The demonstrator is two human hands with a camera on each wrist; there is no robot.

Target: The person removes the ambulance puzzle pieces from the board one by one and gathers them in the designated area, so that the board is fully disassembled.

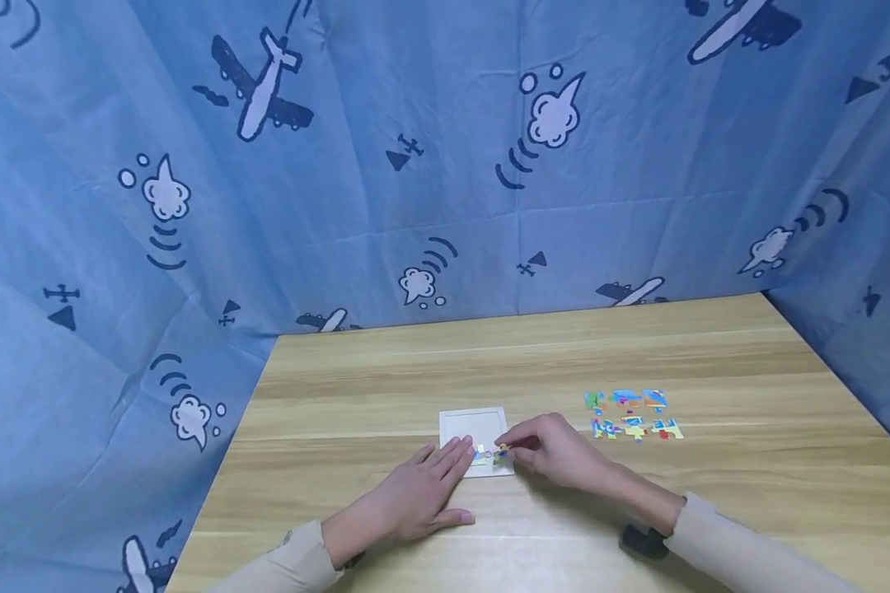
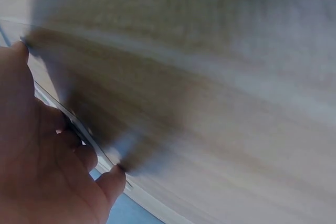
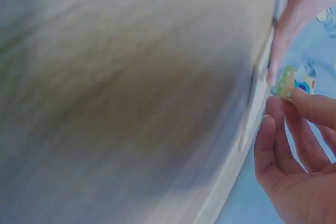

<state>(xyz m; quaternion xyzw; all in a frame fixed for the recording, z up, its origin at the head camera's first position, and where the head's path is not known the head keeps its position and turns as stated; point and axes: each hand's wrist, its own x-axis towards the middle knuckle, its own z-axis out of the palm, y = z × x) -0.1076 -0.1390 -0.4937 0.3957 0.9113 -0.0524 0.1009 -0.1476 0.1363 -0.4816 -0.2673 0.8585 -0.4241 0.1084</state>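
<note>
A white square puzzle tray [image 1: 473, 422] lies on the wooden table, with a colourful puzzle piece [image 1: 480, 455] in its lower part. Fingers of my left hand [image 1: 428, 487] stretch out straight and rest on the tray's lower left part, against that piece. Between thumb and fingertips my right hand [image 1: 559, 455] pinches a puzzle piece [image 3: 287, 81], held tilted over the tray's lower right corner; the right wrist view shows it yellow-green with a blue spot. In the left wrist view the left hand [image 2: 58, 156] lies along the tray edge, and the tray's surface is hardly visible.
Several loose puzzle pieces lie in two rows to the right of the tray, among them an orange-and-blue piece [image 1: 655, 399] and a yellow piece [image 1: 634, 429]. Behind the wooden table [image 1: 386, 371] hangs a blue curtain [image 1: 460, 198] printed with planes and clouds.
</note>
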